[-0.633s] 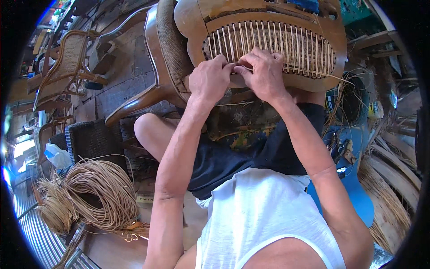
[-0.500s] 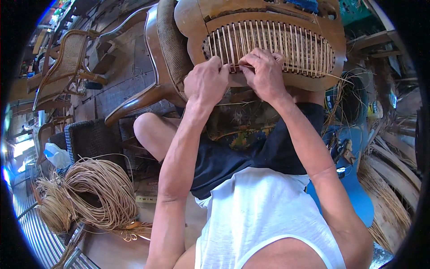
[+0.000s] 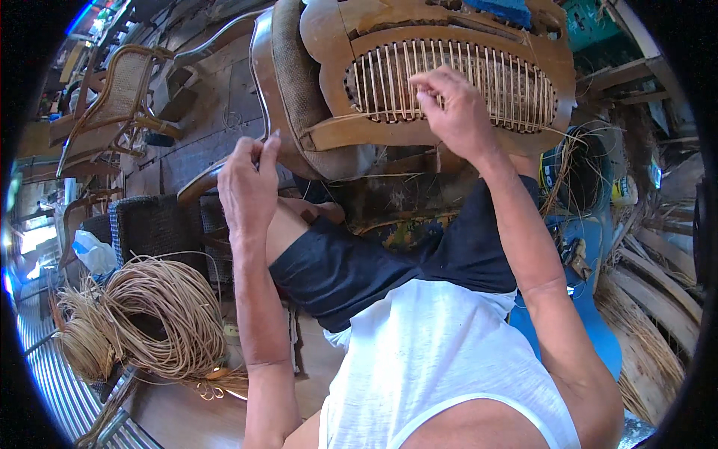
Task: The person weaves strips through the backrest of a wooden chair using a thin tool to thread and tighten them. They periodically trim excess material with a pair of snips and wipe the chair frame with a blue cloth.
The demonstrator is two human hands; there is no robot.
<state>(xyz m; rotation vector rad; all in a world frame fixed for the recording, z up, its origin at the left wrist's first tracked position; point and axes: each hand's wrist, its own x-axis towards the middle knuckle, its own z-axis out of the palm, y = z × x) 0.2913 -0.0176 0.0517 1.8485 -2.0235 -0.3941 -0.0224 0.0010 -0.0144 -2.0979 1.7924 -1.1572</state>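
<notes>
A wooden chair frame (image 3: 325,30) lies across the top of the view, its oval opening strung with pale upright cane strands (image 3: 516,86). My right hand (image 3: 460,112) is over the middle of this lattice, thumb and forefinger pinched together. Whatever is between those fingertips is too small to make out. Well left of the lattice, beside the frame's brown woven padding (image 3: 292,71), my left hand (image 3: 249,176) is raised with its fingers closed. Anything thin held in it cannot be made out.
A large coil of cane (image 3: 164,318) lies at the lower left, near a white plastic bag (image 3: 95,256). Another cane-backed chair (image 3: 120,82) stands at the far left. At right are a blue plastic seat (image 3: 606,329), a dark bucket (image 3: 587,168) and loose wood strips (image 3: 658,288).
My left hand has moved away from the lattice's lower edge, left and towards me. My right hand has lifted slightly up over the strands. The chair frame has shifted slightly.
</notes>
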